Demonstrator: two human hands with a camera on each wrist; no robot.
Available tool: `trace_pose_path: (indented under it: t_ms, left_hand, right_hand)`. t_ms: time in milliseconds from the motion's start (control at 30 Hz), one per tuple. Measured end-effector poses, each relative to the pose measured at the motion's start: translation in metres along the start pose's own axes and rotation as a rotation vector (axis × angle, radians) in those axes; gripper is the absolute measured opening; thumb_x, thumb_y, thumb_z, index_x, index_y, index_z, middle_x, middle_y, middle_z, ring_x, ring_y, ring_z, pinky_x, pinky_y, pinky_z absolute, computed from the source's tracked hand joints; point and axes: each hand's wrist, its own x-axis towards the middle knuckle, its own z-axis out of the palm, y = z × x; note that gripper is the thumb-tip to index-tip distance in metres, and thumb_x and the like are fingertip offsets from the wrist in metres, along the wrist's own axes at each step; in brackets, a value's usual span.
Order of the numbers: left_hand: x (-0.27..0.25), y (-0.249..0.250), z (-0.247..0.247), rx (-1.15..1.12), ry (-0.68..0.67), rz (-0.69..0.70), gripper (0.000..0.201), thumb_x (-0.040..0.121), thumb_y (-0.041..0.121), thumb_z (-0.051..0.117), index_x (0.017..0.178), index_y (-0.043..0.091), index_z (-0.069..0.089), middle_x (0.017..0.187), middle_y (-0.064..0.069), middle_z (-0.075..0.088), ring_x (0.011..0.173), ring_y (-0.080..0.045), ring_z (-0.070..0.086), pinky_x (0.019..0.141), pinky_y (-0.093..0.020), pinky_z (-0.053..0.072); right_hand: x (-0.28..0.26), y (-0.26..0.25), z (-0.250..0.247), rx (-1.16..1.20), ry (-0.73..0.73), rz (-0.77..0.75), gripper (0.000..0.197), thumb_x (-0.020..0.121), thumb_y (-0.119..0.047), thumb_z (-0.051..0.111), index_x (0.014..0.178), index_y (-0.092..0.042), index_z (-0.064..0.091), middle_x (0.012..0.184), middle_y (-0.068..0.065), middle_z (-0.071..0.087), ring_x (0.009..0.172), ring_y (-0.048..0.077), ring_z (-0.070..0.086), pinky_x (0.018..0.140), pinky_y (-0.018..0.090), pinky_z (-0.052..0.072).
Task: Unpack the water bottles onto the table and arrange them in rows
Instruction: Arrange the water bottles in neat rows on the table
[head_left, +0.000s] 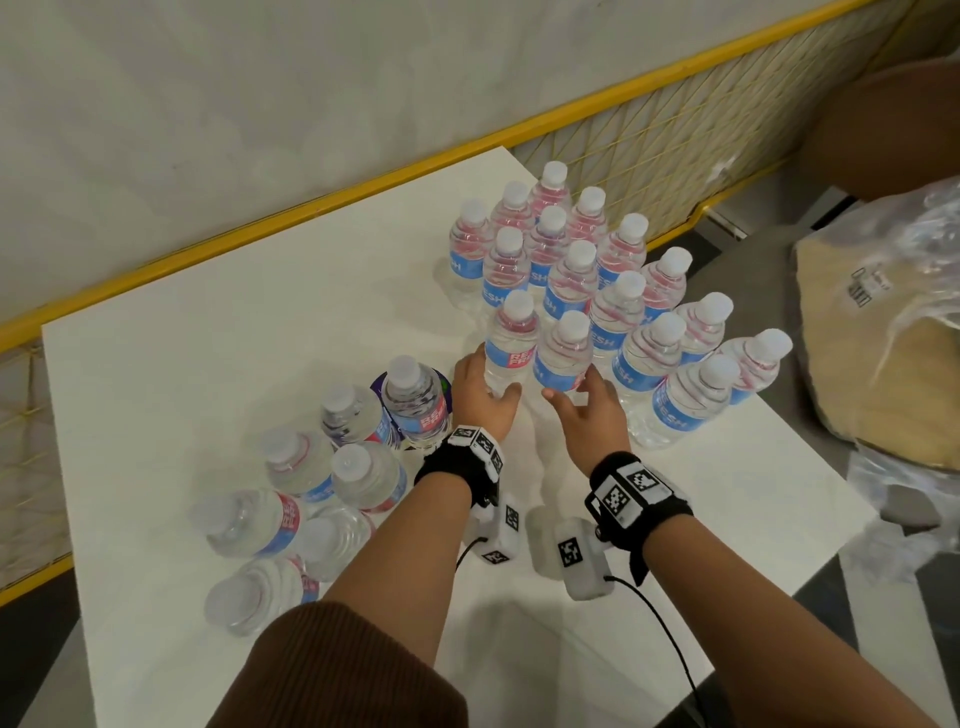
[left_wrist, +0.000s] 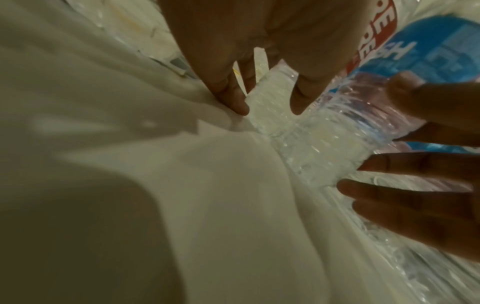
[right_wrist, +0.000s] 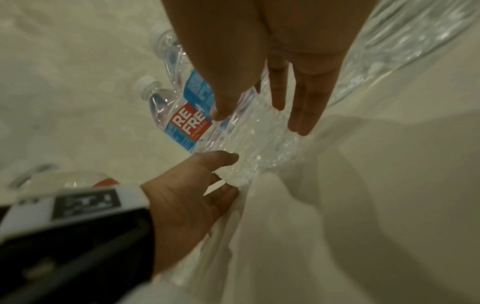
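Note:
Several clear water bottles with blue and red labels stand in slanted rows (head_left: 582, 270) at the far right of the white table (head_left: 208, 353). My left hand (head_left: 488, 384) grips the lower part of the front-left bottle (head_left: 511, 343), thumb in front and fingers behind; in the left wrist view that bottle (left_wrist: 270, 98) shows between my fingers. My right hand (head_left: 574, 392) is open, its straight fingers (left_wrist: 415, 195) touching the base of the neighbouring bottle (head_left: 563, 358). The right wrist view shows both hands at the labelled bottle (right_wrist: 246, 133).
Several loose bottles (head_left: 311, 478) stand and lie in a cluster at the front left, one upright bottle (head_left: 415, 400) on a purple disc. Crumpled plastic wrap over a beige pack (head_left: 883, 338) sits off the right edge. A yellow mesh fence (head_left: 675, 156) runs behind the table.

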Motion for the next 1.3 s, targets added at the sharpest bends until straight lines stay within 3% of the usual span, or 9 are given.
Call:
trace_pose_path:
  t_ms: [167, 300, 400, 500, 600, 800, 967, 1167, 1300]
  left_hand:
    - [0.005, 0.008, -0.002, -0.069, 0.039, -0.083, 0.069, 0.059, 0.032, 0.08, 0.118, 0.019, 0.047, 0.114, -0.006, 0.062, 0.103, -0.025, 0.062, 0.089, -0.045, 0.053]
    - [0.0, 0.015, -0.004, -0.053, 0.015, -0.056, 0.064, 0.068, 0.026, 0.077, 0.123, 0.018, 0.047, 0.117, -0.005, 0.064, 0.106, -0.025, 0.063, 0.09, -0.042, 0.053]
    - [-0.004, 0.008, -0.005, -0.035, -0.006, -0.018, 0.065, 0.07, 0.037, 0.067, 0.131, 0.029, 0.046, 0.125, 0.001, 0.062, 0.112, -0.022, 0.061, 0.095, -0.043, 0.051]
    - [0.001, -0.002, -0.002, -0.013, -0.018, -0.016, 0.069, 0.07, 0.043, 0.066, 0.134, 0.029, 0.044, 0.128, 0.001, 0.059, 0.116, -0.021, 0.058, 0.097, -0.044, 0.049]
    - [0.006, 0.001, 0.0, -0.048, -0.032, -0.024, 0.07, 0.067, 0.04, 0.069, 0.132, 0.028, 0.046, 0.125, -0.001, 0.06, 0.113, -0.022, 0.06, 0.095, -0.044, 0.051]
    - [0.006, 0.017, 0.002, -0.066, -0.07, -0.035, 0.067, 0.074, 0.032, 0.07, 0.136, 0.023, 0.047, 0.132, -0.003, 0.056, 0.117, -0.023, 0.057, 0.099, -0.042, 0.049]
    - [0.003, 0.02, -0.004, -0.114, -0.083, -0.059, 0.061, 0.086, 0.01, 0.065, 0.142, 0.015, 0.04, 0.14, -0.007, 0.048, 0.119, -0.026, 0.054, 0.093, -0.023, 0.042]
    - [0.008, 0.027, -0.001, -0.132, -0.102, -0.057, 0.06, 0.087, 0.01, 0.064, 0.142, 0.016, 0.041, 0.139, -0.006, 0.05, 0.12, -0.026, 0.053, 0.095, -0.025, 0.041]
    - [0.01, 0.027, 0.001, -0.141, -0.118, -0.069, 0.06, 0.088, 0.008, 0.063, 0.142, 0.015, 0.04, 0.14, -0.006, 0.049, 0.121, -0.025, 0.052, 0.094, -0.022, 0.039]
  right_hand:
    - [-0.012, -0.001, -0.001, 0.063, -0.026, 0.035, 0.063, 0.096, -0.029, 0.05, 0.148, -0.02, 0.016, 0.146, 0.003, 0.041, 0.127, 0.02, 0.048, 0.099, 0.026, 0.036]
    - [-0.007, -0.019, 0.004, 0.126, 0.046, 0.068, 0.075, 0.08, -0.042, 0.07, 0.139, -0.019, 0.028, 0.123, -0.007, 0.05, 0.107, 0.007, 0.048, 0.091, 0.025, 0.039]
    - [0.0, -0.023, 0.006, 0.093, 0.114, 0.085, 0.064, 0.077, -0.041, 0.073, 0.127, -0.017, 0.04, 0.119, 0.001, 0.056, 0.109, 0.018, 0.055, 0.087, 0.029, 0.042]
    - [0.0, -0.017, 0.006, 0.022, 0.09, 0.032, 0.063, 0.079, -0.04, 0.071, 0.131, -0.017, 0.042, 0.125, 0.007, 0.048, 0.116, 0.023, 0.049, 0.099, 0.039, 0.044]
    - [-0.008, -0.014, 0.002, 0.003, 0.059, -0.012, 0.061, 0.086, -0.036, 0.064, 0.139, -0.019, 0.039, 0.131, 0.007, 0.049, 0.12, 0.024, 0.049, 0.102, 0.04, 0.043]
    - [-0.02, -0.013, 0.002, 0.067, 0.065, 0.062, 0.059, 0.095, -0.027, 0.053, 0.146, -0.018, 0.024, 0.142, 0.006, 0.046, 0.128, 0.021, 0.047, 0.1, 0.027, 0.037]
    - [-0.012, -0.014, 0.002, 0.051, 0.068, 0.133, 0.064, 0.085, -0.037, 0.066, 0.137, -0.019, 0.034, 0.134, 0.007, 0.052, 0.121, 0.024, 0.052, 0.1, 0.04, 0.044]
    - [-0.011, -0.016, 0.0, 0.051, 0.096, 0.188, 0.06, 0.086, -0.038, 0.065, 0.135, -0.017, 0.036, 0.132, 0.012, 0.053, 0.11, 0.022, 0.056, 0.086, 0.026, 0.039]
    - [-0.006, -0.021, -0.001, 0.03, 0.134, 0.221, 0.064, 0.079, -0.044, 0.07, 0.127, -0.015, 0.041, 0.124, 0.013, 0.058, 0.112, 0.025, 0.056, 0.083, 0.027, 0.039]
